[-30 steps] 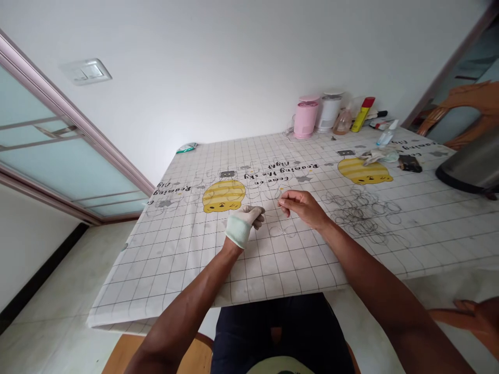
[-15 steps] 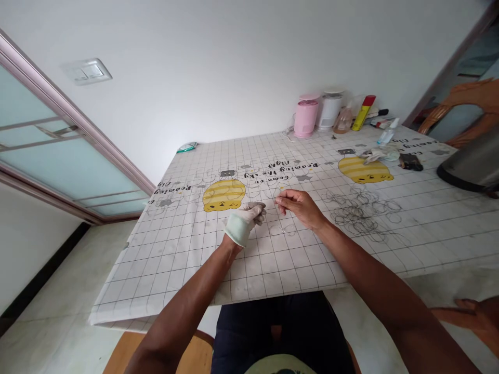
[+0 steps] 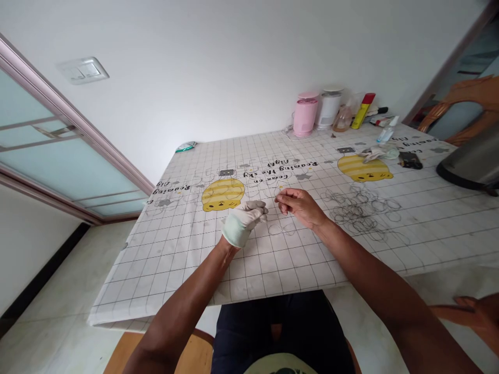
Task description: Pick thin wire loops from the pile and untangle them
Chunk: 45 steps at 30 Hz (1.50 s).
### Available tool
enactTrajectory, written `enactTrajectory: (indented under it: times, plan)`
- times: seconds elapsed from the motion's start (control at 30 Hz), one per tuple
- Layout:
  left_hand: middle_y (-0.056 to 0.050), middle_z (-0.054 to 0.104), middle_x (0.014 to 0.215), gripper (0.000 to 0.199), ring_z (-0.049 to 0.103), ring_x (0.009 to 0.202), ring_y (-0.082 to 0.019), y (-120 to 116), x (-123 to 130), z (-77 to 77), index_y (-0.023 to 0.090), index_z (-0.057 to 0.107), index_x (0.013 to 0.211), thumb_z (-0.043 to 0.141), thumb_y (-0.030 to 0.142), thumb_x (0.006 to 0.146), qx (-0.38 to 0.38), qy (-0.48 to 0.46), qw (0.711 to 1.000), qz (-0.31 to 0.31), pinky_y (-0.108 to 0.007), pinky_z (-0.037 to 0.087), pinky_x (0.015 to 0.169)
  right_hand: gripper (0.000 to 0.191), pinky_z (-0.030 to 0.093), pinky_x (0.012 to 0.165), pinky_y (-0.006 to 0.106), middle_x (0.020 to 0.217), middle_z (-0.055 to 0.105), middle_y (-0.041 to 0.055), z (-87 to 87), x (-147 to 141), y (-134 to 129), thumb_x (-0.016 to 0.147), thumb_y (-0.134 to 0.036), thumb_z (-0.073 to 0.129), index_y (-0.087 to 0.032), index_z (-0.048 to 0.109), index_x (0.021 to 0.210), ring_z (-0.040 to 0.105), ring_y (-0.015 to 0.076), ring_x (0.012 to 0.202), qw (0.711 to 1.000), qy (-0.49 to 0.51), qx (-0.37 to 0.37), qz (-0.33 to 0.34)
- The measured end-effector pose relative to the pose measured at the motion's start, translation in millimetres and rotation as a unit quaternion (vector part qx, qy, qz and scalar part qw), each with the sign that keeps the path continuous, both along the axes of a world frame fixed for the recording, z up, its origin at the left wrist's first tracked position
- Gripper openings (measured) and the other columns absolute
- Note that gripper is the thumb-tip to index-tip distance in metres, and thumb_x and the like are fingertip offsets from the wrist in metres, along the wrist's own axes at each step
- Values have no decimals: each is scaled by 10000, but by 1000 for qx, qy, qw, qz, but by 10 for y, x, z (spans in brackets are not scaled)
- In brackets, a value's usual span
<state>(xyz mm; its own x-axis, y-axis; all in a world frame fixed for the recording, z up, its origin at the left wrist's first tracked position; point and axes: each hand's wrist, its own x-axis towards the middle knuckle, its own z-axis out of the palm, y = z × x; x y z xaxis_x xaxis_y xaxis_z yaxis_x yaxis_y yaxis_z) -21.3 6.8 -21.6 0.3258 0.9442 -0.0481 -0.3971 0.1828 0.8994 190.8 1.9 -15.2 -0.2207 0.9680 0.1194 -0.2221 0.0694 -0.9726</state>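
My left hand (image 3: 249, 215), in a white glove with a pale green cuff, is over the table with its fingers closed together. My bare right hand (image 3: 298, 205) is a short way to its right, thumb and forefinger pinched. Whatever either hand holds is too thin or hidden to make out. Just below and between the hands lie a few faint thin loops (image 3: 281, 229) on the cloth. To the right of my right hand spreads a tangled heap of thin, dark, wire-like loops (image 3: 360, 213).
A checked tablecloth (image 3: 163, 275) covers the table. Toward the wall stand a pink device (image 3: 305, 117), a white device (image 3: 328, 110), a bottle (image 3: 343, 118) and a yellow-red can (image 3: 363, 111). At right are a spray bottle (image 3: 387, 131), a crumpled glove (image 3: 378, 152) and a metal kettle (image 3: 473, 161).
My left hand has turned a little and its gloved fingers reach slightly further right, nearer my right hand. The right hand keeps its pinch almost in place.
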Motion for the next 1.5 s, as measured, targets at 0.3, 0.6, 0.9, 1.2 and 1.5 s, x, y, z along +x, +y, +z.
enactTrajectory:
  times: [0.3,0.6,0.9,1.2,1.5]
  plan:
    - [-60,775,773,201,734,670,-173,-148,60,149,159,712,822,853,226,694,48,176,983,1,-302,588,712,303,326,505,271,584,446,-59,27,-33,-45,849,-458,832,-187,697,838,445,109,530,998,3,-50,25]
    - [-44,747,729,97,726,641,-149,-201,110,278,145,700,844,756,128,767,34,196,979,32,-269,580,690,325,355,503,282,587,480,-41,18,-44,-50,888,-511,782,-205,679,848,440,121,534,999,-32,5,-10]
    - [-123,783,1057,415,750,856,-201,-68,-19,180,115,721,1181,764,363,850,50,129,988,61,-346,610,847,292,390,523,299,626,547,-22,66,-47,-134,944,-511,702,-225,702,887,482,136,556,978,-179,102,-36]
    - [-34,724,723,206,664,657,-147,-51,27,196,158,785,848,719,353,848,64,237,967,67,-258,526,672,274,375,511,291,606,574,-28,-1,-193,-199,951,-497,695,-235,709,872,496,136,540,944,-294,150,-18]
    - [-39,704,699,156,625,563,-126,-36,20,238,159,720,778,701,297,848,32,198,976,83,-252,508,586,345,450,513,281,608,605,-17,27,-142,-163,932,-543,724,-199,712,896,532,131,528,977,-205,55,14]
